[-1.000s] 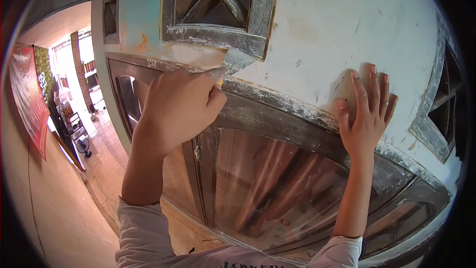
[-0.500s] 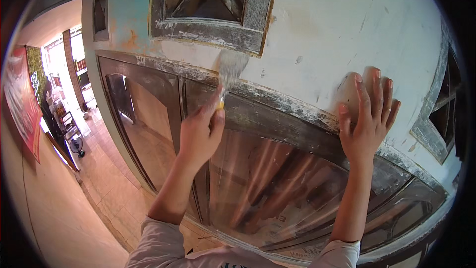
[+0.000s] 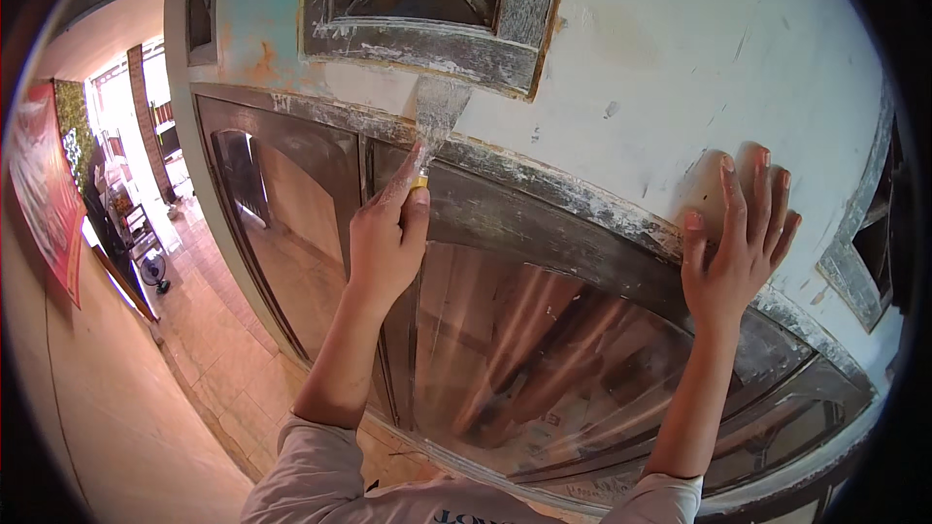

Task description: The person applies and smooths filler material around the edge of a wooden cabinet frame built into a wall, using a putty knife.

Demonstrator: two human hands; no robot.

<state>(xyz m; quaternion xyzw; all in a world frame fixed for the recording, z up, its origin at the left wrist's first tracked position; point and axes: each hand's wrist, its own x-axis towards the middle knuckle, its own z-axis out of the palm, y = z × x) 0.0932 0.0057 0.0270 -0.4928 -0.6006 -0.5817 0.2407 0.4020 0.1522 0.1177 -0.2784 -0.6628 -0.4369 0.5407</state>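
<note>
Flared grey scraper [image 3: 444, 105] with a white-smeared blade and a yellow band on its handle stands nearly upright between eleven and twelve o'clock from the middle of the view, its wide edge toward twelve. The blade overlaps a narrow strip of the off-white, scuffed plaster wall [image 3: 660, 39], just below a weathered grey-brown wooden lattice frame [image 3: 417, 50]; how firmly it presses, I cannot tell. The left hand [image 3: 386, 243], at nine o'clock, has its grip curled around the handle, the index finger stretched up along it toward the blade. At three o'clock the right hand [image 3: 728, 267] has a released grip, resting against the wall with its fingers spread and pointing roughly toward twelve. Between the hands runs a paint-flaked wooden ledge [image 3: 553, 186], slanting from ten toward four o'clock, above a brown-framed glass panel [image 3: 519, 369] near six. A second weathered lattice frame [image 3: 852, 281] sits beyond the right hand at three o'clock, and a small dark vent opening [image 3: 201, 15] is at ten. Well apart, at nine o'clock, are a glossy red banner [image 3: 47, 184] and a black standing fan [image 3: 152, 269] on a tiled floor [image 3: 223, 349].
</note>
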